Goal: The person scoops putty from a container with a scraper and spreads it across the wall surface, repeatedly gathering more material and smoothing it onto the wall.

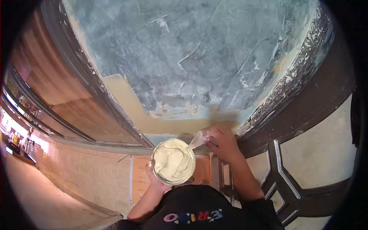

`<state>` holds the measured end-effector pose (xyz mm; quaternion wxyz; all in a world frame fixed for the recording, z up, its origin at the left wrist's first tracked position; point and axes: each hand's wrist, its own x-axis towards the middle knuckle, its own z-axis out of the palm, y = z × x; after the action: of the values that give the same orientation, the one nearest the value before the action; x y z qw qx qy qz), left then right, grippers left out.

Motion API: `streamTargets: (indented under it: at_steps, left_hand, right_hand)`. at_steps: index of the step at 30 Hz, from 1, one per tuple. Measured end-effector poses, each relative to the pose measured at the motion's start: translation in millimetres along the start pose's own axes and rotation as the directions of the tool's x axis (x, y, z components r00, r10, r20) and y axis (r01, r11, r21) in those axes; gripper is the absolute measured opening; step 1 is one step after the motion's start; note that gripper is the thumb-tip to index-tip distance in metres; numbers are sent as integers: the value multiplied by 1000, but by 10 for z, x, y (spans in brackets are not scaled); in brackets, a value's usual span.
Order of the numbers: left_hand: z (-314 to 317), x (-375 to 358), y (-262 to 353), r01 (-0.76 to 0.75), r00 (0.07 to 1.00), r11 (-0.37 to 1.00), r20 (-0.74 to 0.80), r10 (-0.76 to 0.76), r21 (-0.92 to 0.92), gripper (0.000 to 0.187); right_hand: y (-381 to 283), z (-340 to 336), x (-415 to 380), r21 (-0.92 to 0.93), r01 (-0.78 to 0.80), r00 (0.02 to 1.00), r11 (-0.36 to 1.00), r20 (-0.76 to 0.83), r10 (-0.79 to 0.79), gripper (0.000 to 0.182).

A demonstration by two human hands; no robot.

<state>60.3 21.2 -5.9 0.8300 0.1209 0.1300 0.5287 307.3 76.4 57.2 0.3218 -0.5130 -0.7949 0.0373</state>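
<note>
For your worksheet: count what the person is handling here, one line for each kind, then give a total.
Bowls of cream-coloured paste: 1, the bowl, resting on the left hand.
Clear scrapers: 1, the scraper, in the grip of the right hand, its edge at the bowl's rim.
Total: 2 things in hand.

Round tub (pixel 173 161) of cream putty; clear scraper (pixel 198 139) dipping in.
</note>
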Motion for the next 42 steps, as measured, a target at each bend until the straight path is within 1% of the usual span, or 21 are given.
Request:
streamTargets:
  at_steps: [2, 4, 5, 7, 8, 9, 10, 11, 13, 14, 16, 17, 19, 22, 27, 33, 35, 36, 37, 40, 42]
  left_hand:
    - [-52, -12, 14, 23, 999, 999, -28, -24, -30, 85]
    - [-108, -29, 2, 32, 999, 999, -40, -33, -22, 85]
    - [-140, -29, -12, 28, 998, 999, -54, -29, -16, 86]
    - [-191, -21, -35, 22, 998, 998, -66, -19, 53, 87]
    - [-186, -14, -39, 35, 997, 999, -67, -32, 37, 87]
    - [-188, -5, -46, 46, 997, 999, -68, -45, 21, 87]
    - [-202, 3, -59, 50, 997, 998, -63, -48, 32, 87]
    - [-198, 18, -78, 66, 997, 997, -53, -64, 37, 87]
    - [-164, 14, -104, 32, 996, 997, -84, -27, 66, 86]
    - [-124, -4, -107, 45, 996, 995, -85, -37, 94, 86]
    - [-145, -11, -127, 49, 994, 995, -101, -40, 86, 85]
    - [-148, -4, -135, 42, 992, 996, -122, -33, 73, 85]
    - [-86, -30, -159, 40, 989, 993, -144, -24, 115, 83]
    - [-42, -27, -171, 7, 983, 990, -185, 20, 142, 82]
    - [-38, -100, -186, -25, 982, 990, -184, 51, 137, 80]
    - [6, -127, -248, -53, 985, 982, -154, 82, 184, 81]
    - [1, -118, -263, -38, 978, 984, -197, 72, 174, 80]
    - [24, -120, -275, -23, 982, 986, -182, 53, 165, 80]
    - [38, -117, -283, -9, 986, 988, -165, 35, 155, 80]
    - [-41, -86, -302, -3, 985, 989, -168, 28, 146, 80]
    - [-57, -101, -296, 17, 981, 994, -195, 5, 108, 81]
  right_hand:
    - [206, 155, -286, -77, -48, 999, 996, -9, 47, 24]
    - [429, 344, -588, 84, -331, 934, 940, 171, 313, 21]
    - [574, 514, -772, 79, -343, 931, 936, 159, 328, 21]
    - [848, 933, -1179, 354, -502, 861, 789, 113, 496, 24]
    - [950, 1135, -1375, 351, -514, 852, 783, 98, 515, 24]
    - [1040, 1331, -1557, 547, -683, 666, 484, 194, 721, 26]
    - [1088, 1444, -1679, 676, -728, 446, 115, 339, 829, 28]
    - [1102, 1489, -1756, 684, -721, 439, 112, 326, 837, 28]
    - [1105, 1548, -1854, 672, -709, 213, -215, 495, 842, 33]
    - [1153, 1569, -1867, 680, -699, 210, -219, 488, 847, 33]
    - [1223, 1551, -1815, 744, -488, 182, -456, 597, 781, 32]
    - [1281, 1541, -1770, 751, -478, 182, -457, 593, 784, 32]
    - [1380, 1444, -1553, 827, -345, 330, -443, 549, 768, 29]
    - [1532, 1292, -1226, 887, -213, 368, -409, 461, 807, 32]
    - [1851, 1275, -923, 925, -188, 321, -331, 377, 869, 48]
    - [2091, 1663, -1209, 870, -341, 242, -357, 448, 861, 52]
    - [2075, 1785, -1362, 826, -424, 188, -373, 482, 855, 52]
    - [2021, 1757, -1334, 829, -409, 177, -381, 482, 858, 50]
    - [1965, 1702, -1288, 830, -406, 176, -382, 482, 858, 50]
    - [1721, 1311, -1031, 942, -235, 299, -240, 305, 904, 42]
    - [1868, 1264, -933, 937, -256, 308, -237, 311, 899, 43]
